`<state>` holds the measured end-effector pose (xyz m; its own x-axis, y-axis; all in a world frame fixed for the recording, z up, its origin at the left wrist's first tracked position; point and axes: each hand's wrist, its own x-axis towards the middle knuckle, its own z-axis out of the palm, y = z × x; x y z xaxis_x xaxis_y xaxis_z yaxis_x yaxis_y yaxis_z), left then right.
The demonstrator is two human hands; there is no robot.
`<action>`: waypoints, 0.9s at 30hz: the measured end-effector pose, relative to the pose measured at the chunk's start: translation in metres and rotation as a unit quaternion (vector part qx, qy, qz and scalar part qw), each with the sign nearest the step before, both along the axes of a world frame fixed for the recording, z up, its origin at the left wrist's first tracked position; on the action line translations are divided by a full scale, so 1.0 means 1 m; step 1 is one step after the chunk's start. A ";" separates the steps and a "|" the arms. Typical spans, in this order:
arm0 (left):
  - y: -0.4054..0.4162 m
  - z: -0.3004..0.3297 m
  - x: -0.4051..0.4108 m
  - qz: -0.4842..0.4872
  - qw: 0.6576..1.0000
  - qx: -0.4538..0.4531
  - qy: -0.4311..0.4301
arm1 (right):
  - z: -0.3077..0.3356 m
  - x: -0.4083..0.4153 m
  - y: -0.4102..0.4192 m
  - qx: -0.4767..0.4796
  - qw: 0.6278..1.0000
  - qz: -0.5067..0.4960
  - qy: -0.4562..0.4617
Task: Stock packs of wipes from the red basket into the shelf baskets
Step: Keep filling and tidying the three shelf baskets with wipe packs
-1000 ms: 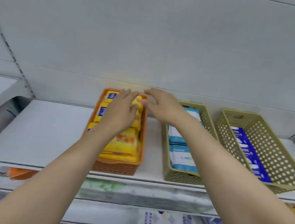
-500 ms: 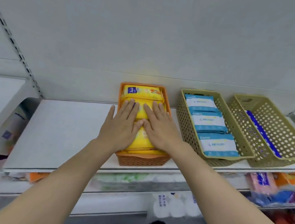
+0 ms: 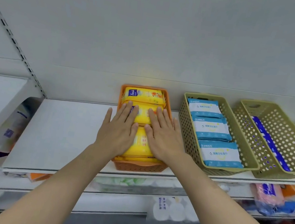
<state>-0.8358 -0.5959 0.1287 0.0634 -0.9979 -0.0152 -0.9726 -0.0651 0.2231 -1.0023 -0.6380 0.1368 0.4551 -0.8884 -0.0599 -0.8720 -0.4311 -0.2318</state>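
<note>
Yellow plastic wipes packs (image 3: 144, 95) fill the orange perforated plastic basket (image 3: 139, 166), lined front to back; the basket sits mid-shelf on the white shelf board (image 3: 64, 130), its front end at the shelf's front edge and its back end near the rear wall. Rear pack fully visible, middle and front packs mostly under the hands.

Left hand (image 3: 119, 130) lies flat, palm down, on the left half of the packs, fingers straight and close together, thumb splayed out over the basket's left rim. Right hand (image 3: 164, 137) mirrors it on the right half, fingers straight and slightly fanned, little finger over the right rim. Both press on the packs, nothing pinched.

Just right of it: an olive perforated plastic basket (image 3: 185, 121) holding three white-and-blue wipes packs (image 3: 211, 128) in a row. Further right, angled, a second olive basket (image 3: 291, 137) with a blue pack (image 3: 269, 142) standing on edge along its left wall.

Lower shelves below hold assorted blurred packaged goods (image 3: 267, 197). White partition at the shelf's left end.
</note>
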 end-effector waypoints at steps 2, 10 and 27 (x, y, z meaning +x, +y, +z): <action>-0.001 -0.002 -0.002 -0.001 1.000 0.010 -0.009 | -0.002 0.000 -0.001 0.010 1.000 0.006 0.008; 0.003 -0.004 -0.006 0.011 0.997 0.025 -0.075 | -0.005 0.002 0.001 0.002 0.999 0.019 0.028; -0.063 0.002 0.012 0.013 0.999 0.038 0.021 | 0.005 0.023 -0.075 0.047 0.998 0.040 0.028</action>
